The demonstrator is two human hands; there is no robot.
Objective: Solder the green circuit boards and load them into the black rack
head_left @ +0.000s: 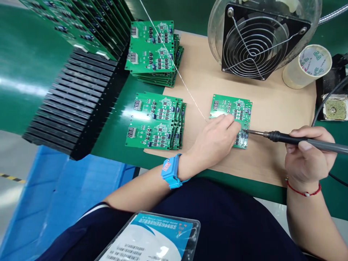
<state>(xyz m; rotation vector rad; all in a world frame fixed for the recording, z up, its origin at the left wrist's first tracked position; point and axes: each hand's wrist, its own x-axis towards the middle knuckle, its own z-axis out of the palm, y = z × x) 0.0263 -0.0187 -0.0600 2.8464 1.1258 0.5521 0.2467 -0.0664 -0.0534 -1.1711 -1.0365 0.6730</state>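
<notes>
A green circuit board (231, 105) with a small digit display lies on brown cardboard, partly hidden under my left hand (214, 136). The fingers of that hand are pinched over the board, and a thin solder wire (187, 88) runs down from above into them. My right hand (310, 154) grips a soldering iron (282, 137) by its dark handle. The iron's tip touches or nearly touches the board's right side, just beside my left fingertips. A blue strap (172, 171) is round my left wrist.
To the left are a low stack of boards (154, 121) and a taller stack (152, 47). A black slotted rack (73, 98) holds several upright boards. A fan (251, 47) stands behind, with a tape roll (307, 67) and a cleaning sponge (335, 107) to the right.
</notes>
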